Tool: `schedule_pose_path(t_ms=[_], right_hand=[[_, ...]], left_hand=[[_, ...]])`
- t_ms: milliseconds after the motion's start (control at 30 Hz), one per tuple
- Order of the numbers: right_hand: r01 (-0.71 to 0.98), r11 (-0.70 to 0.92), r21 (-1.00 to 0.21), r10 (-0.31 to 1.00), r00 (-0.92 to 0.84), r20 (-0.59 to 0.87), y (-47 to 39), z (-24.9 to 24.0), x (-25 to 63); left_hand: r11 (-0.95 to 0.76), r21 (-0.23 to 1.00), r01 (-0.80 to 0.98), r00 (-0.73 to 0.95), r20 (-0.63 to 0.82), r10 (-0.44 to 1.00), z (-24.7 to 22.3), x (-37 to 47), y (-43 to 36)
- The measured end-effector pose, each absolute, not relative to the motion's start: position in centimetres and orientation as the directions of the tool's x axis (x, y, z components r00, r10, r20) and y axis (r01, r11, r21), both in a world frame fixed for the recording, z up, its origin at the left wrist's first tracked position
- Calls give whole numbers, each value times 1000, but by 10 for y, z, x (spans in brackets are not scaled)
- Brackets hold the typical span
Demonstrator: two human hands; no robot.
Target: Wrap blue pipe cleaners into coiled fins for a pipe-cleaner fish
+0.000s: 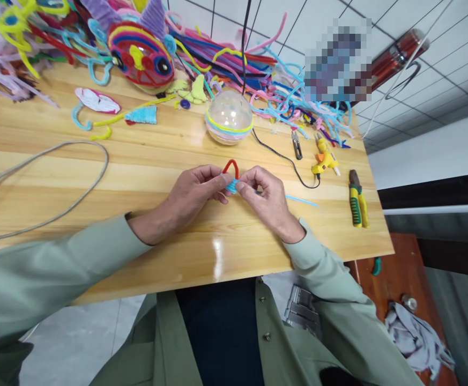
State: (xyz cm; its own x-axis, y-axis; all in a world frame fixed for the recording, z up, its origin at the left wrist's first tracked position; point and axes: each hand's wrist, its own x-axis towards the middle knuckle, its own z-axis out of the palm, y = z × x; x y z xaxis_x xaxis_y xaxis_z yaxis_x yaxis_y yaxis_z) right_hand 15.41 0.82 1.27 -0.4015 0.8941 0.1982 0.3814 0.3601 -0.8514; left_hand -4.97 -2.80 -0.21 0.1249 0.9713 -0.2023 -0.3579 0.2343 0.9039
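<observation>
Between my hands, just over the table, is a small pipe cleaner piece (231, 170) with a red arch on top and blue rows below. My left hand (201, 185) pinches its left side between thumb and fingers. The right side is pinched by my right hand (262, 193), partly hiding the blue rows. A thin light-blue pipe cleaner (302, 200) reaches out to the right from behind my right hand. Beyond my hands stands a clear ball (229, 115) banded with yellow, pink and blue pipe cleaners. A similar blue and red piece (142, 114) lies farther left.
A decorated ball (141, 56) with ears and eyes sits at the back, among heaps of pipe cleaners (217, 56). Snips (297, 146), a yellow glue gun (325, 156) and pliers (356, 199) lie to the right. A grey cable (52, 150) loops on the left.
</observation>
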Motion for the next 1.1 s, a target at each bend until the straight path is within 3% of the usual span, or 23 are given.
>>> schedule_pose_path(t_ms=[200, 767, 867, 933, 1033, 1100], right_hand=[[314, 208, -926, 915, -398, 70, 9, 19, 155], [257, 3, -966, 903, -417, -108, 12, 24, 151], [233, -39, -972, 915, -382, -128, 12, 26, 149], [222, -64, -973, 922, -359, -143, 13, 25, 148], [208, -88, -974, 920, -357, -159, 15, 24, 147], [215, -97, -972, 915, -364, -172, 15, 25, 146]], left_hand=[[239, 904, -354, 152, -196, 969, 2, -51, -27], [157, 961, -226, 149, -125, 981, 1, -50, -27], [5, 995, -103, 25, -2, 1000, -2, -54, -29], [-225, 964, 143, -73, 237, 969, -6, -58, -30], [-508, 688, 518, 54, 566, 822, -10, -62, -30], [-556, 551, 622, 179, 591, 787, -13, -63, -29]])
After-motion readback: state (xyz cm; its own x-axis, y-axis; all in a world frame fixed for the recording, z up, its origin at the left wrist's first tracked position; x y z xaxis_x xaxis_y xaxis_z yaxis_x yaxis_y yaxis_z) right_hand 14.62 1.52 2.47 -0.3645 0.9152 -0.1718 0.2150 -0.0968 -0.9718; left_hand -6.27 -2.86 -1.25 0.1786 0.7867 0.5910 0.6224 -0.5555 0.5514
